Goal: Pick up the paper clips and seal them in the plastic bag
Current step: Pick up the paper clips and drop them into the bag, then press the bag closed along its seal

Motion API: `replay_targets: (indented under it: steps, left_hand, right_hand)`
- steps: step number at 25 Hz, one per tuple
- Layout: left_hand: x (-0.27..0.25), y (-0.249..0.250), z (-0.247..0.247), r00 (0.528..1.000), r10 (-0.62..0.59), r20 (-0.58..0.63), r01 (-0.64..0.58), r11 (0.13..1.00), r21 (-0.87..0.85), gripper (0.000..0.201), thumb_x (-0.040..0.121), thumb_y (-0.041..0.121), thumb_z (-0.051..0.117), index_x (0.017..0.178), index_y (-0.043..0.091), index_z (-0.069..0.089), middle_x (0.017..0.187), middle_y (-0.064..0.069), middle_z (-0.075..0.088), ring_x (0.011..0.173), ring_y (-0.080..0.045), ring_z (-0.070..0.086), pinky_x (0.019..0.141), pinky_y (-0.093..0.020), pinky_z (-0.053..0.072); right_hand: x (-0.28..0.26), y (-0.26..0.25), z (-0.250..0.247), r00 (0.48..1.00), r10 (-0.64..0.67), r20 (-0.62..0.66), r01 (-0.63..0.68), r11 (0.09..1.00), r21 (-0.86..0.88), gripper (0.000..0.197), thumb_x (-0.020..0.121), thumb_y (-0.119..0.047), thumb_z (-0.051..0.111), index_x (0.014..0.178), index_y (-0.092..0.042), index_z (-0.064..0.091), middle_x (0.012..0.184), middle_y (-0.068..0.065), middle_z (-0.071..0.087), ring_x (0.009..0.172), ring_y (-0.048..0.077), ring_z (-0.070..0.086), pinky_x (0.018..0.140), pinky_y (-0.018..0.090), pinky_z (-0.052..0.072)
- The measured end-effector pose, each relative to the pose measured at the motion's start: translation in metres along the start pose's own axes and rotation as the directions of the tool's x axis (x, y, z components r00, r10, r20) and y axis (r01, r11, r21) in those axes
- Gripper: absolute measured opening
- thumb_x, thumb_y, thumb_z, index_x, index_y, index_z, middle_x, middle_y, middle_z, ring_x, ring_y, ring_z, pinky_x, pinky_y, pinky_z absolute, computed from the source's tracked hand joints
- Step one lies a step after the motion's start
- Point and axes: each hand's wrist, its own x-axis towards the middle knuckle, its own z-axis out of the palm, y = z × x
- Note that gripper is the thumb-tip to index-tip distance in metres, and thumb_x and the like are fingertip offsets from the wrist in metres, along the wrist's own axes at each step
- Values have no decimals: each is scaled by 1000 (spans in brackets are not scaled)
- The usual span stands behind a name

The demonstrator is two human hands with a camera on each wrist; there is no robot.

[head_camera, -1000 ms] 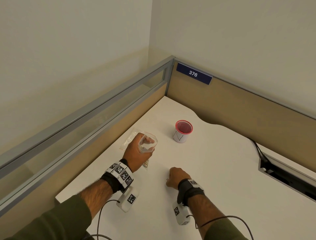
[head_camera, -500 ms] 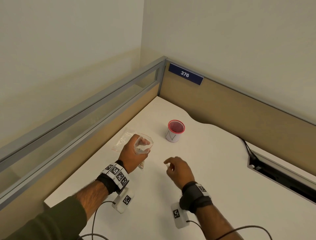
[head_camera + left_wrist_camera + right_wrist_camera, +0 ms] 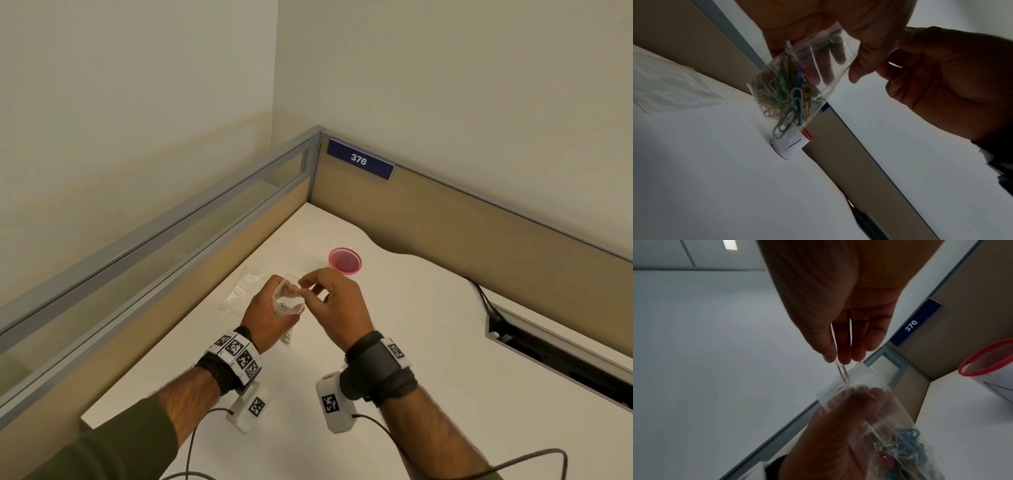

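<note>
- My left hand [image 3: 270,313] grips the clear plastic bag [image 3: 813,65] above the white desk [image 3: 394,359], fingers and thumb curled round its upper part so the mouth gapes upward
- My right hand [image 3: 337,306] hovers at the bag's mouth, thumb and fingertips [image 3: 838,352] pinching a single paper clip [image 3: 840,369] whose lower end points into the opening, right at the rim
- A tangle of coloured paper clips [image 3: 787,100] — green, blue, yellow, pink — lies bunched in the bag's bottom corner, which hangs clear of the desk in the left wrist view
- A second clear bag [image 3: 241,291] lies flat on the desk beside the low partition [image 3: 205,246], left of my left hand
- A red mesh cup [image 3: 345,261] with a white paper band stands upright on the desk just beyond my right hand
- A blue plate reading 376 [image 3: 359,160] sits on the far partition at the corner
</note>
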Motion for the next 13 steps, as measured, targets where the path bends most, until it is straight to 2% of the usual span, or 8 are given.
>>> replay_targets:
  steps: [2, 3, 6, 7, 9, 12, 13]
  left_hand:
    - [0, 2, -2, 1000, 10, -2, -10, 1000, -17, 40, 76, 25, 75, 109, 19, 53, 105, -1, 66, 106, -21, 66, 90, -46, 59]
    - [-1, 2, -3, 1000, 16, 4, -16, 1000, -16, 40, 75, 27, 75, 107, 20, 53, 105, -2, 66, 105, -21, 67, 90, -46, 59]
    - [-1, 1, -5, 999, 27, 21, -26, 999, -44, 39, 72, 30, 77, 102, 27, 53, 104, -5, 66, 105, -25, 66, 90, -50, 59]
    - [-2, 3, -5, 999, 32, 18, -32, 999, -42, 38, 71, 29, 76, 100, 30, 53, 104, -4, 66, 106, -25, 66, 90, -50, 59]
    - [-3, 6, -3, 999, 45, 14, -44, 998, -33, 37, 72, 26, 76, 100, 32, 52, 105, -2, 66, 107, -22, 65, 91, -48, 59]
    - [-9, 14, -1, 999, 49, 0, -49, 998, -47, 46, 71, 38, 76, 108, 27, 51, 107, 2, 66, 108, -18, 67, 88, -39, 61]
    - [-11, 17, -1, 999, 47, -2, -47, 998, -46, 51, 72, 38, 80, 113, 27, 50, 109, 2, 66, 109, -18, 67, 87, -34, 60]
  right_hand:
    - [-2, 0, -1, 1000, -17, -19, 17, 999, -38, 19, 90, -36, 61, 101, -23, 68, 96, -7, 60, 81, 6, 55, 70, 14, 44]
    - [-3, 0, -2, 1000, -15, 17, 16, 998, -68, 23, 88, -41, 63, 104, -26, 67, 96, -8, 57, 81, 5, 53, 68, 15, 44]
    - [-10, 1, -4, 971, -10, 239, 72, 966, -250, 36, 82, -51, 66, 113, -33, 64, 90, -10, 52, 76, 8, 49, 67, 24, 47]
    - [-12, 2, -3, 962, -20, 273, 102, 952, -290, 32, 84, -48, 65, 112, -33, 65, 86, -11, 53, 75, 8, 49, 68, 26, 47]
    - [-13, 4, -1, 965, -51, 259, 126, 951, -284, 20, 90, -38, 60, 107, -29, 68, 86, -8, 60, 77, 9, 52, 72, 29, 50]
    - [-12, 4, -2, 973, -91, 211, 139, 964, -225, 12, 92, -27, 57, 97, -24, 67, 87, -5, 62, 78, 11, 54, 75, 32, 53]
    - [-11, 4, -4, 976, -103, 191, 141, 969, -202, 10, 90, -24, 57, 94, -23, 66, 86, -4, 61, 78, 11, 55, 75, 33, 53]
